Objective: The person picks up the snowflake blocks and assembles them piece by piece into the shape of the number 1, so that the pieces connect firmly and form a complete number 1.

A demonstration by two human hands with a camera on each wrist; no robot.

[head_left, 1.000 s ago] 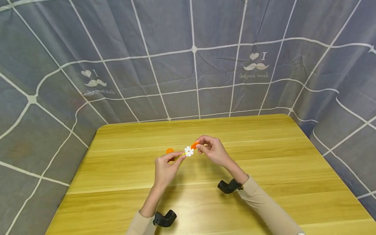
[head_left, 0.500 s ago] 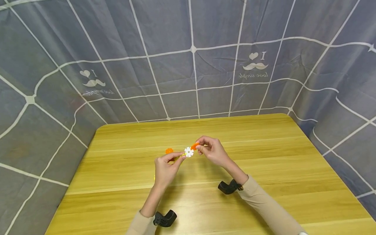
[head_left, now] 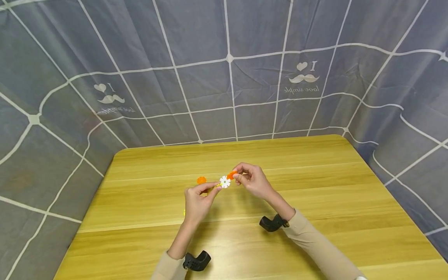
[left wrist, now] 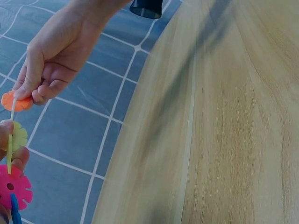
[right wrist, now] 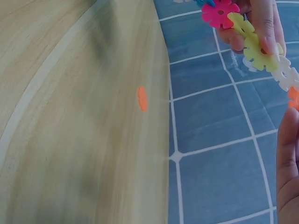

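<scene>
My left hand [head_left: 198, 202] pinches a yellow notched snowflake disc [right wrist: 257, 51] between thumb and fingers, above the table. A pink disc [right wrist: 218, 14] and a blue disc [left wrist: 15, 210] hang on the chain at its near end, partly behind the left hand. From the yellow end a white disc [head_left: 225, 182] sticks out between both hands. My right hand [head_left: 254, 181] pinches an orange disc [head_left: 231, 175] by its edge, against the white one. How deep their notches sit in each other cannot be told.
A loose orange disc [right wrist: 142, 99] lies on the wooden table [head_left: 297, 175] beyond the left hand. A small yellow piece [head_left: 184, 212] peeks out beside that hand, mostly hidden. Behind the table hangs a grey checked curtain [head_left: 210, 89].
The orange disc in my right hand has turned slightly and shows more of its notches. A yellow piece has come into view beside the left hand. Both hands stay nearly still.
</scene>
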